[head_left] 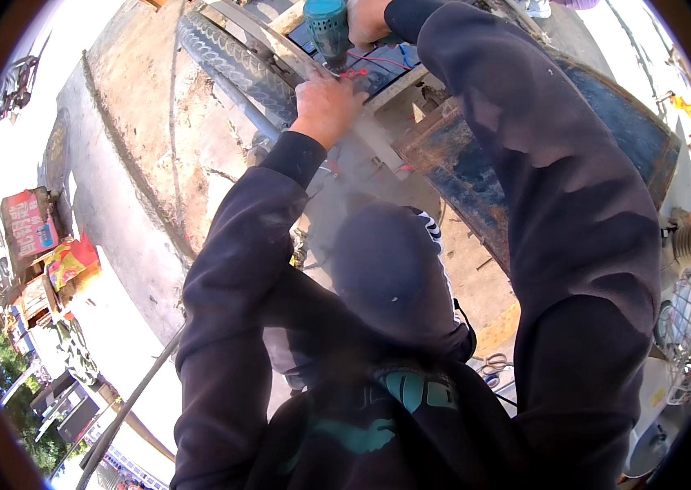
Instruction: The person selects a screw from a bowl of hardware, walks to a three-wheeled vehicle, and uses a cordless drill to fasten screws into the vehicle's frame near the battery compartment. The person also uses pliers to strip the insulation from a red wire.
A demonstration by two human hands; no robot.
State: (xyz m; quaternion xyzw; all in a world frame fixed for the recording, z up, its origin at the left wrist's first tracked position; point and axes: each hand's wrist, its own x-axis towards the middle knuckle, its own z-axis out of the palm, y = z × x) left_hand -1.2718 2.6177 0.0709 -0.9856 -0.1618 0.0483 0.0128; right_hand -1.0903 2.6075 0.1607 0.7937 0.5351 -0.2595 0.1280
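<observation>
High in the head view, my right hand (368, 22) is closed around a teal power tool (327, 28) with vent slots on its upper end. Its narrow end points down; whether it is a drill or a heat gun I cannot tell. Just below that end, my left hand (327, 106) has its fingers bent and pressed together. Beside those fingertips lies a small red wire piece (352, 73), and a thin red wire runs near the tool. What the left fingers pinch is hidden. Dark panels (382, 72) in a frame lie under both hands.
A spoked wheel with a tyre (239, 69) stands left of my left hand, beside a metal frame bar. A rusty dark metal sheet (476, 184) lies under my right arm. Scissors (492, 365) rest low on the right, near a wire basket (684, 327). Boxes (31, 224) stand far left.
</observation>
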